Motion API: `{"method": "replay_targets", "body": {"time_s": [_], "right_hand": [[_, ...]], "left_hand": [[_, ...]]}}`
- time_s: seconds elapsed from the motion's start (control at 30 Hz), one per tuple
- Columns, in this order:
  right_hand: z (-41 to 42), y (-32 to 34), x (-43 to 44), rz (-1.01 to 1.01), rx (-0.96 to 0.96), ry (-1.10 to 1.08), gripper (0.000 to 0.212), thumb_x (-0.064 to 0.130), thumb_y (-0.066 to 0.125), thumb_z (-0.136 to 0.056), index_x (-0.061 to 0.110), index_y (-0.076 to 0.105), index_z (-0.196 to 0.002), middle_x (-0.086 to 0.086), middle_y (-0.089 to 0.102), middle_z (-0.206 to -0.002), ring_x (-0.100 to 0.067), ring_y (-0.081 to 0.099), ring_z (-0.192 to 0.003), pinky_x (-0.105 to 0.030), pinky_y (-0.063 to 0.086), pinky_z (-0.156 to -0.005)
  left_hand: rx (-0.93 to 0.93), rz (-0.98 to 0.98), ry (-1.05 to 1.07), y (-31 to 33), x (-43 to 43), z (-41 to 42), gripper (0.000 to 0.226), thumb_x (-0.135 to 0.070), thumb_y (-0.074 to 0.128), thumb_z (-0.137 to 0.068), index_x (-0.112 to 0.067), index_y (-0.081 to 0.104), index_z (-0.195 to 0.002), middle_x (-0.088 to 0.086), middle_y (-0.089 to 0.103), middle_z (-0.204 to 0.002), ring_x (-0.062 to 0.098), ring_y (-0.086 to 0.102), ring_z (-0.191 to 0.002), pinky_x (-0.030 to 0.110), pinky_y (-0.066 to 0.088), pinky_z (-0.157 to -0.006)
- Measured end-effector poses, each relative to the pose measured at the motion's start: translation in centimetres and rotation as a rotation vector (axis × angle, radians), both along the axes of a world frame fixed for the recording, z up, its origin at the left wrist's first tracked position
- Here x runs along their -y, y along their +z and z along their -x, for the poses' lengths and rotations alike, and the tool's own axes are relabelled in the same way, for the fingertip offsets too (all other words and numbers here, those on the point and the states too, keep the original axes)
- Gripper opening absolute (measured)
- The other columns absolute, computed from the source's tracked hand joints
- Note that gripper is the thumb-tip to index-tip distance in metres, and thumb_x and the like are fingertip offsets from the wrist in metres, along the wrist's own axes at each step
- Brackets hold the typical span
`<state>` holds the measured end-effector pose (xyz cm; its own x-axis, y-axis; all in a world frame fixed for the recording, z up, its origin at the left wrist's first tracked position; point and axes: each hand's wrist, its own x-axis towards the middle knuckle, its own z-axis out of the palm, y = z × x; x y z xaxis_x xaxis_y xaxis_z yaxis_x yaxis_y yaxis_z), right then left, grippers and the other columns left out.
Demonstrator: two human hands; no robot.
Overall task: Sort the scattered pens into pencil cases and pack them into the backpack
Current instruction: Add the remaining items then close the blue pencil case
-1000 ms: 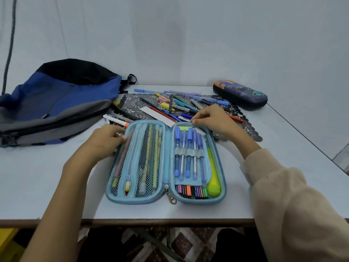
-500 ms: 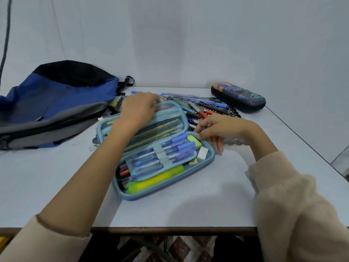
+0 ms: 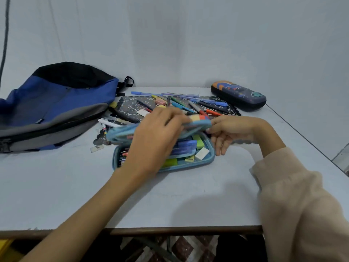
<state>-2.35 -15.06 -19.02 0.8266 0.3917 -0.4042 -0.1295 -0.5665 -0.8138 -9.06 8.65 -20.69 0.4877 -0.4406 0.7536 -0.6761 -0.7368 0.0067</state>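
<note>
The blue case (image 3: pixel 188 166) lies half closed on the surface (image 3: pixel 170 201), in front of the loose pens (image 3: pixel 190 103) and to the right of the backpack (image 3: pixel 56 103). Your left grip (image 3: pixel 156 137) is curled over its lid and holds it, while your right grip (image 3: pixel 232 129) touches the lid's right end; through the blur I cannot tell if it pinches there. The shell looks stiff, light and full, so I think you should press the lid along its long edge and steady the base by its ends, because the loose erasers (image 3: pixel 202 154) may slip out.
</note>
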Motion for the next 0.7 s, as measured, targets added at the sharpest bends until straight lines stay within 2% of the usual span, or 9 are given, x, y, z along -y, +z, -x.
{"method": "replay_targets", "body": {"time_s": [0.13, 0.23, 0.33, 0.4, 0.47, 0.53, 0.6, 0.63, 0.7], "right_hand": [[-0.3, -0.2, 0.3, 0.006, -0.023, -0.017, 0.034, -0.003, 0.031, -0.100, 0.006, 0.053, -0.125, -0.025, 0.067, -0.078, -0.032, 0.068, -0.063, -0.035, 0.060, -0.061], [-0.2, -0.2, 0.2, 0.008, -0.011, -0.026, 0.032, 0.001, 0.031, -0.102, 0.004, 0.054, -0.123, -0.024, 0.068, -0.076, -0.031, 0.068, -0.062, -0.036, 0.060, -0.062], [0.0, -0.1, 0.1, -0.003, -0.010, -0.064, 0.028, 0.014, 0.034, -0.105, 0.006, 0.053, -0.125, -0.026, 0.068, -0.078, -0.032, 0.068, -0.061, -0.036, 0.060, -0.061], [0.2, -0.1, -0.1, -0.012, -0.014, -0.097, 0.037, 0.035, 0.040, -0.104, 0.008, 0.053, -0.124, -0.027, 0.068, -0.081, -0.032, 0.068, -0.062, -0.036, 0.060, -0.060], [0.5, 0.1, -0.4, -0.022, -0.032, -0.108, 0.060, 0.062, 0.040, -0.093, 0.010, 0.055, -0.121, -0.032, 0.067, -0.088, -0.033, 0.068, -0.064, -0.037, 0.059, -0.059], [0.7, 0.3, -0.9, -0.029, -0.053, -0.088, 0.072, 0.076, 0.039, -0.082, 0.016, 0.056, -0.119, -0.034, 0.066, -0.098, -0.034, 0.067, -0.066, -0.039, 0.058, -0.061], [1.0, 0.6, -1.3, -0.026, -0.056, -0.046, 0.074, 0.073, 0.045, -0.081, 0.011, 0.062, -0.118, -0.026, 0.070, -0.091, -0.029, 0.065, -0.063, -0.041, 0.060, -0.066], [1.1, 0.8, -1.4, -0.027, -0.053, -0.030, 0.071, 0.069, 0.048, -0.082, 0.008, 0.064, -0.117, -0.020, 0.071, -0.086, -0.027, 0.064, -0.061, -0.042, 0.060, -0.068], [1.3, 0.9, -1.4, -0.025, -0.047, -0.009, 0.068, 0.065, 0.051, -0.083, 0.007, 0.066, -0.116, -0.015, 0.072, -0.083, -0.026, 0.064, -0.061, -0.040, 0.060, -0.068]], "left_hand": [[0.015, -0.064, -0.041, -2.3, 0.2, 2.9, 0.021, -0.007, 0.061, -0.090, -0.008, 0.069, -0.109, 0.009, 0.064, -0.114, 0.029, 0.057, -0.101, 0.036, 0.044, -0.081], [-0.002, -0.069, -0.072, -2.4, -0.3, 3.1, 0.027, -0.003, 0.060, -0.088, -0.008, 0.068, -0.114, 0.009, 0.063, -0.117, 0.030, 0.058, -0.104, 0.040, 0.047, -0.082], [-0.126, -0.010, -0.115, -1.3, -1.0, 3.5, 0.026, -0.017, 0.059, -0.093, -0.015, 0.067, -0.118, 0.001, 0.061, -0.120, 0.020, 0.057, -0.110, 0.036, 0.048, -0.086], [-0.237, 0.184, -0.077, -0.4, -2.1, 3.6, 0.027, -0.027, 0.055, -0.095, -0.022, 0.065, -0.119, -0.006, 0.060, -0.120, 0.013, 0.056, -0.112, 0.032, 0.047, -0.088], [-0.328, 0.477, 0.003, -0.2, -4.2, 2.7, 0.027, -0.032, 0.055, -0.093, -0.028, 0.064, -0.118, -0.009, 0.061, -0.117, 0.009, 0.058, -0.108, 0.032, 0.046, -0.090], [-0.470, 0.772, 0.089, -0.1, -6.4, 1.7, 0.025, -0.032, 0.058, -0.090, -0.034, 0.065, -0.114, -0.009, 0.064, -0.114, 0.009, 0.060, -0.101, 0.030, 0.049, -0.087], [-0.685, 1.007, 0.116, -0.3, -7.2, 1.5, 0.021, -0.020, 0.059, -0.093, -0.029, 0.066, -0.111, -0.005, 0.068, -0.105, 0.003, 0.063, -0.087, 0.013, 0.049, -0.073], [-0.801, 1.130, 0.079, -0.6, -7.1, 1.6, 0.020, -0.013, 0.056, -0.095, -0.021, 0.066, -0.111, -0.002, 0.071, -0.097, 0.000, 0.065, -0.077, 0.010, 0.049, -0.064], [-1.010, 1.335, -0.011, -1.1, -6.5, 2.0, 0.019, -0.007, 0.053, -0.096, -0.009, 0.066, -0.110, 0.006, 0.073, -0.088, 0.006, 0.067, -0.066, 0.018, 0.053, -0.056]]}}
